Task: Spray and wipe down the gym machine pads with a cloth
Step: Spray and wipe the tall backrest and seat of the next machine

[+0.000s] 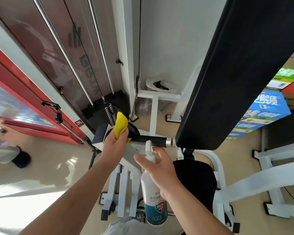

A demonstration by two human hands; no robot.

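Right grip (161, 172) loose around spray bottle (150, 189) neck; left grip (115, 144) tight on yellow cloth (121, 125).

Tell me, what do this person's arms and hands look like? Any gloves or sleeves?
The left forearm and right forearm are bare, no sleeves showing. The left hand and right hand wear no gloves, and no watch, ring or bracelet is visible.

Beige floor (41, 167) bearing white machine frames (154, 116) and stacked boxes (265, 112).
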